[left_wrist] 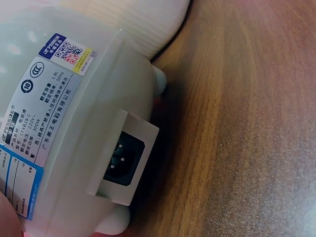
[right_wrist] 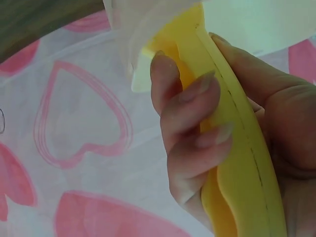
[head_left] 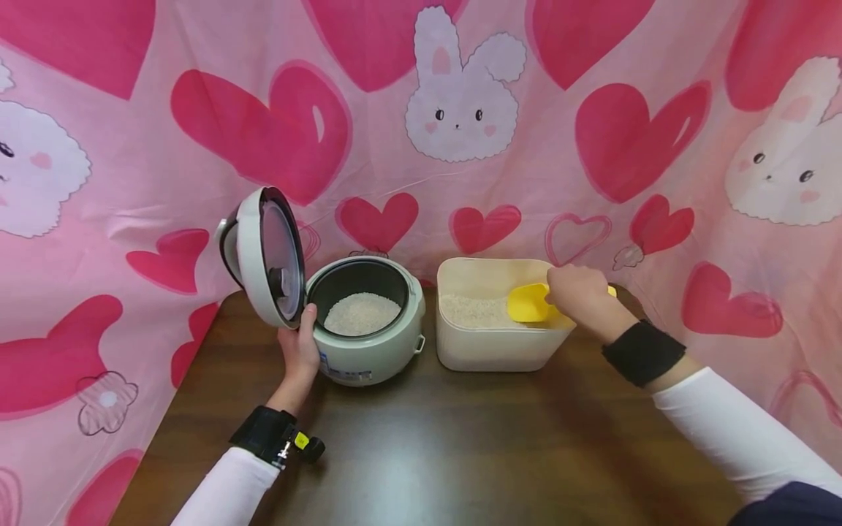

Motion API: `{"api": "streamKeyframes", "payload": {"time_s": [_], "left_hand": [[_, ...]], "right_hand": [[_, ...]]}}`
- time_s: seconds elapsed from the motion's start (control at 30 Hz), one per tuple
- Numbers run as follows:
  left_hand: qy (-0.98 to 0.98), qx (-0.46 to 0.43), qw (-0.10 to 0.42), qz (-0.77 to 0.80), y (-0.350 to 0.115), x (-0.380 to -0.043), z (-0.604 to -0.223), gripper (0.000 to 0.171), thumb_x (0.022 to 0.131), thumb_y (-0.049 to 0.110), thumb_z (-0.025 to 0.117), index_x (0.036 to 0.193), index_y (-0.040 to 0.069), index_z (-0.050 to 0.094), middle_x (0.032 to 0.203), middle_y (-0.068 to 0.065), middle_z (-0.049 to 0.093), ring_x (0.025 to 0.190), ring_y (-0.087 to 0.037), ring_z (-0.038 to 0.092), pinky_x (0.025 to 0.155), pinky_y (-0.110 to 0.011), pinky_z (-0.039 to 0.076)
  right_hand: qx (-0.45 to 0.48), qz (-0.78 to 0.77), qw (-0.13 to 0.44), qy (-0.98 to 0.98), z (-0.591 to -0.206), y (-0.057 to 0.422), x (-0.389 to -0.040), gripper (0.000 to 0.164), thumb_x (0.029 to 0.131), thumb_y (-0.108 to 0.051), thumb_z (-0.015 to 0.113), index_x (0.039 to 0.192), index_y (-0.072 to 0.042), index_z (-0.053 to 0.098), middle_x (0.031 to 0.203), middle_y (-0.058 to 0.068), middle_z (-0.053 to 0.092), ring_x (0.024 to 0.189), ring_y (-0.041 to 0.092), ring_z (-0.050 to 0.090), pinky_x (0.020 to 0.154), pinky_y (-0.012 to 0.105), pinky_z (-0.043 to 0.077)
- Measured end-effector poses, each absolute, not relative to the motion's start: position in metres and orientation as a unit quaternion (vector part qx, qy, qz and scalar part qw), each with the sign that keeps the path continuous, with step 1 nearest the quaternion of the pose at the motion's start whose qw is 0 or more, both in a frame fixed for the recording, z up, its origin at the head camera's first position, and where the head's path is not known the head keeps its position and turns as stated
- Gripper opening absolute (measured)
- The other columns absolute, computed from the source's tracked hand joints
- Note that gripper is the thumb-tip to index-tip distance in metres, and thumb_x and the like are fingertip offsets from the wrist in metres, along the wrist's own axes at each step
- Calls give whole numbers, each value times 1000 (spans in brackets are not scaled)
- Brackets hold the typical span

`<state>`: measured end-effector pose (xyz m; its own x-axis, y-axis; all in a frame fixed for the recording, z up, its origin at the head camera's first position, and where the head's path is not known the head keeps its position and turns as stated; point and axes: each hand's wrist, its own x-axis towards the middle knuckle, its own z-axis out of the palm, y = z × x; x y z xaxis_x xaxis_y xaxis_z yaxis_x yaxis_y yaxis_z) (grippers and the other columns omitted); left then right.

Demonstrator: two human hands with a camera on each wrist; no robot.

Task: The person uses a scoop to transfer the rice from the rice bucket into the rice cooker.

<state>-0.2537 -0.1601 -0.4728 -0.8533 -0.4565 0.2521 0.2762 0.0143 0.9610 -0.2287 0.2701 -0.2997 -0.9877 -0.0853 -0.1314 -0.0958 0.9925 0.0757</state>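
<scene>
A pale green rice cooker [head_left: 368,358] stands on the table with white rice [head_left: 363,314] in its dark pot. Its lid [head_left: 253,256] is raised and leans left. My left hand [head_left: 301,354] holds the lid's lower edge beside the cooker body, thumb up; its other fingers are mostly hidden. In the left wrist view, the cooker's label [left_wrist: 42,111] and power socket [left_wrist: 123,158] show. My right hand [head_left: 579,296] grips a yellow scoop [head_left: 528,303] by its handle, fingers curled round it in the right wrist view. The scoop's bowl sits inside a cream bin [head_left: 493,351] holding rice.
Bin and cooker stand side by side with a narrow gap, near the back of the dark wooden table [head_left: 421,453]. Directly behind hangs a pink cloth [head_left: 388,161] with hearts and rabbits. Wrist straps [head_left: 645,354] sit on both arms.
</scene>
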Motion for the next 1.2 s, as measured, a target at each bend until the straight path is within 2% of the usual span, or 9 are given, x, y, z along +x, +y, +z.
{"api": "streamKeyframes", "payload": {"time_s": [0.17,0.3,0.53,0.7,0.93,1.2], "left_hand": [[-667,65,254,-697,-161,-252,-472,55,101,27,56,147,-2,50,148,-20,55,133,-29,48,119,-38,32],[-664,66,257,-699,-160,-251,-471,55,100,26,57,146,-2,51,146,-20,56,131,-27,50,117,-36,33],[-658,77,266,-700,-159,-252,-475,53,99,25,58,144,-3,54,143,-21,59,121,-13,52,112,-29,35],[-656,78,266,-702,-158,-252,-474,52,99,24,58,142,-5,54,141,-23,60,116,-5,52,109,-24,36],[-655,73,262,-705,-156,-253,-472,53,100,25,56,144,-4,52,144,-22,57,120,-7,51,112,-27,35],[-648,84,277,-704,-155,-251,-471,51,98,23,59,139,-7,56,137,-26,61,114,-6,54,107,-22,37]], "right_hand": [[-49,30,62,996,-310,272,-233,31,94,-23,76,108,4,68,80,11,66,69,27,60,68,42,59],[-40,24,75,996,-315,272,-241,31,95,-25,75,108,2,70,79,9,65,69,27,59,66,40,58],[-32,-44,109,993,-327,271,-252,27,96,-27,73,104,-2,75,77,7,62,70,27,55,62,37,50],[-37,-85,134,987,-332,269,-256,27,98,-31,70,105,-4,75,78,6,62,68,25,58,61,34,52],[-48,-109,134,984,-339,269,-261,32,99,-33,70,112,-5,76,87,8,71,69,24,62,63,32,56],[-69,-157,162,972,-346,263,-268,34,100,-32,67,112,-1,75,81,9,69,62,24,62,60,32,55]]}}
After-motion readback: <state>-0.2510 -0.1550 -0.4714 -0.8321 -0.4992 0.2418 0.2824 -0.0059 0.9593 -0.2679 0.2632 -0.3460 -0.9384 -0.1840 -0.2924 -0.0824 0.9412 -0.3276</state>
